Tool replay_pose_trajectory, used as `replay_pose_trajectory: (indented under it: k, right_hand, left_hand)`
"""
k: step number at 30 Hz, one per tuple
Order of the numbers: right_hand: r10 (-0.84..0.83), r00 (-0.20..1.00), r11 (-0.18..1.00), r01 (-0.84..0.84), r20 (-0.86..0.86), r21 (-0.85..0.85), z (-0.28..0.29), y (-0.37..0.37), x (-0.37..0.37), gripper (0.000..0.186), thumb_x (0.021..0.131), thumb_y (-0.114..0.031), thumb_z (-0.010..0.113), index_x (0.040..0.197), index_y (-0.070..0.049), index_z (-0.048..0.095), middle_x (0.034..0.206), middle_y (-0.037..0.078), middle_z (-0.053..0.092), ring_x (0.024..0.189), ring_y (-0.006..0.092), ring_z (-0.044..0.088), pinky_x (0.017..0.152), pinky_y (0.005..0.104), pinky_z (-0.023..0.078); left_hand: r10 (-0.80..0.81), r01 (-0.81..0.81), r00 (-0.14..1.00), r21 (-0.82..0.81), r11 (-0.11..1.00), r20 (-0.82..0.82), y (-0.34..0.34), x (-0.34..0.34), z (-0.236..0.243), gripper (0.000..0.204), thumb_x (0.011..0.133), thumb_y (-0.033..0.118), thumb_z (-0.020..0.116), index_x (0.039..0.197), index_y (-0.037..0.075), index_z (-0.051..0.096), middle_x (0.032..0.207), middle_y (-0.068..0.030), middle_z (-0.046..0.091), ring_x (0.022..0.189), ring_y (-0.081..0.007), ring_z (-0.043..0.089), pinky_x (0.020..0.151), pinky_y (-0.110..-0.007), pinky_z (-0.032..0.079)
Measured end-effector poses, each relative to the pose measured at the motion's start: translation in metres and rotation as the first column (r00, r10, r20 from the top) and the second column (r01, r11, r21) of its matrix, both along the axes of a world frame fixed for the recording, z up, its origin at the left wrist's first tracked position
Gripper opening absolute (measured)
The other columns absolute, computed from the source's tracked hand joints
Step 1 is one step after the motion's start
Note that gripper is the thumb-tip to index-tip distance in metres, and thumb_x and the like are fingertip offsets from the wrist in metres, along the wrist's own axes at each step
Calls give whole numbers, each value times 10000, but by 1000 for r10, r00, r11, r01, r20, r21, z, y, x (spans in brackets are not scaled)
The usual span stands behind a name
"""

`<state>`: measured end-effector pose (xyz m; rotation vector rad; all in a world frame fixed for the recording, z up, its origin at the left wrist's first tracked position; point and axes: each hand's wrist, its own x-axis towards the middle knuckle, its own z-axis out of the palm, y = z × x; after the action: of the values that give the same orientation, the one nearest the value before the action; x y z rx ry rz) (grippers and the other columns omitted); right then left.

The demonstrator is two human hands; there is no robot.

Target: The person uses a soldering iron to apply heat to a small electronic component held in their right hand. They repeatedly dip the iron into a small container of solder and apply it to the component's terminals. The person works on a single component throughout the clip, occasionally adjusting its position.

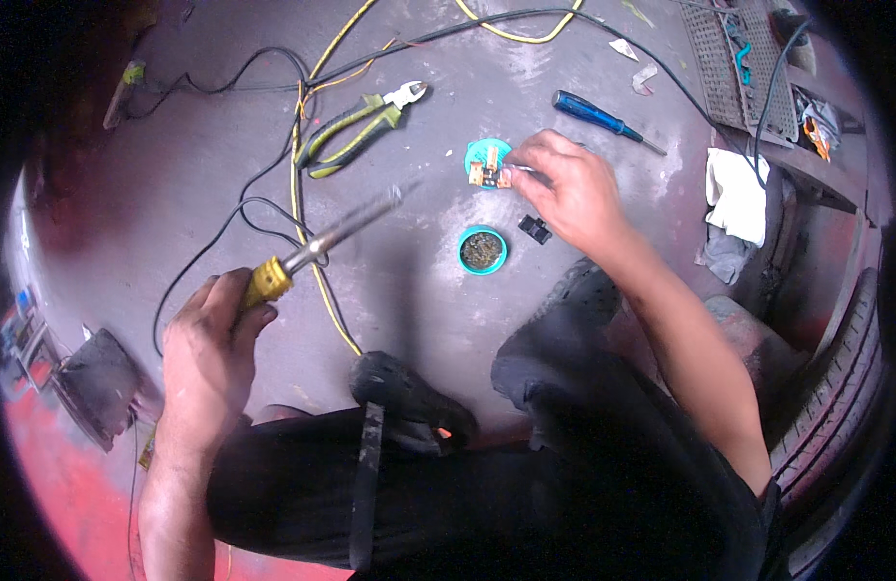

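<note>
My left hand (204,344) is closed round the yellow handle of a soldering iron (330,242), whose metal shaft points up and to the right above the floor. My right hand (576,194) has its thumb and fingers pinched at a small electrical part (489,176) with copper-coloured contacts and a dark middle. That part rests over a teal round lid (479,151); its right end is partly hidden by my fingertips. Just below stands a small teal tin (461,254) with brownish, grainy-looking paste inside. A small black plastic piece (535,229) lies beneath my right wrist.
Green-and-black pliers (356,131) and a blue screwdriver (598,114) lie farther off. A yellow cable (297,179) and black cables (220,242) cross the floor on the left. At right are a white cloth (736,198), a perforated metal panel (724,68) and a tyre (835,407).
</note>
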<state>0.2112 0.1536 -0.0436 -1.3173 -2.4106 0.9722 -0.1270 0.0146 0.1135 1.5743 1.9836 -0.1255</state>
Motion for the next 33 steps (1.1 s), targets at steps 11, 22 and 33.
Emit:
replay_pose_trajectory:
  k: [11,22,33]
  right_hand:
    - [298,949,951,-285,107,-118,100,-20,8,222,927,-187,712,1103,-53,727,1018,111,694,873,350,702,743,456,552]
    - [362,928,918,-339,88,-208,110,-23,0,191,975,-243,637,1016,-76,719,976,102,675,880,350,702,777,495,565]
    - [335,942,926,-329,-1,-187,104,-23,2,178,967,-231,644,1010,-74,717,960,109,673,853,353,702,756,492,568]
  left_hand:
    - [-221,171,952,232,958,213,-10,-23,-12,391,700,44,883,1046,-5,707,843,-132,672,755,-320,673,672,-412,527]
    - [-366,284,894,304,909,259,-5,-6,-24,334,727,87,872,1007,7,707,813,-122,656,726,-326,640,652,-436,503]
    - [-350,276,900,280,919,259,-6,-5,-26,339,734,92,873,1018,5,710,802,-119,646,720,-319,644,648,-432,506]
